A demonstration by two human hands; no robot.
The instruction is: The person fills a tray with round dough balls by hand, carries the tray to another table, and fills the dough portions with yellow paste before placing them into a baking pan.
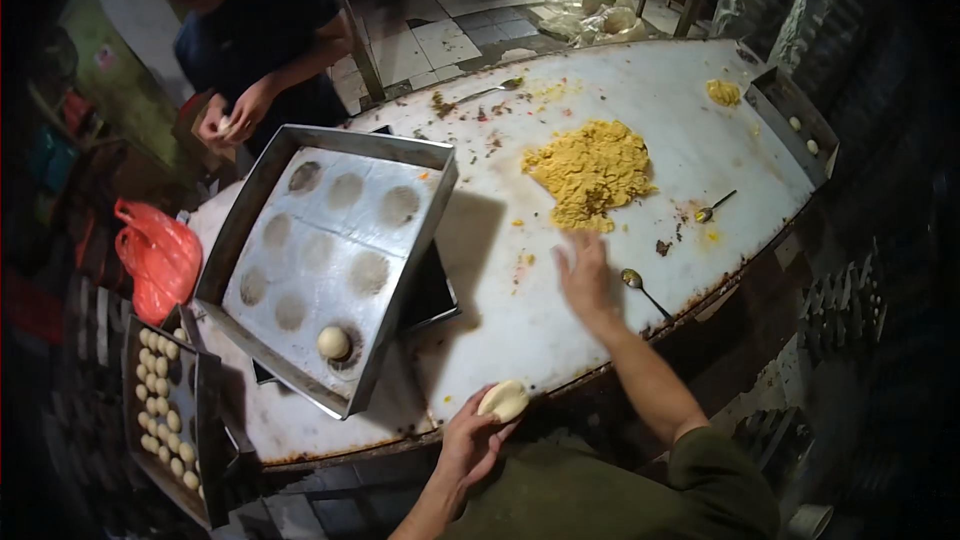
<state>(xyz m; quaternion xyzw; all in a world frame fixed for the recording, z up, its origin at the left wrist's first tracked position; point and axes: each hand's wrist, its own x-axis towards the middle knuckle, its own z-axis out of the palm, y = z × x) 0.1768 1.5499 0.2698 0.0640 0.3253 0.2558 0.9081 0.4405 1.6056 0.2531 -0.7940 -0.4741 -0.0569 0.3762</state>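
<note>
A flattened round of pale dough is in my left hand, held just off the table's near edge. My right hand stretches forward over the table, fingers extended and thumb apart, at the near edge of a crumbly yellow filling mound. Whether its fingertips touch the mound is hard to tell. To the right of that hand lies a spoon with filling in its bowl. On the left, a deep metal tray sits tilted, with round darker marks on its bottom and one dough ball in its near corner.
Another person at the far left pinches a small piece of dough. Several dough balls fill a side tray beside a red plastic bag. Another spoon, a small filling lump and a tray lie rightward.
</note>
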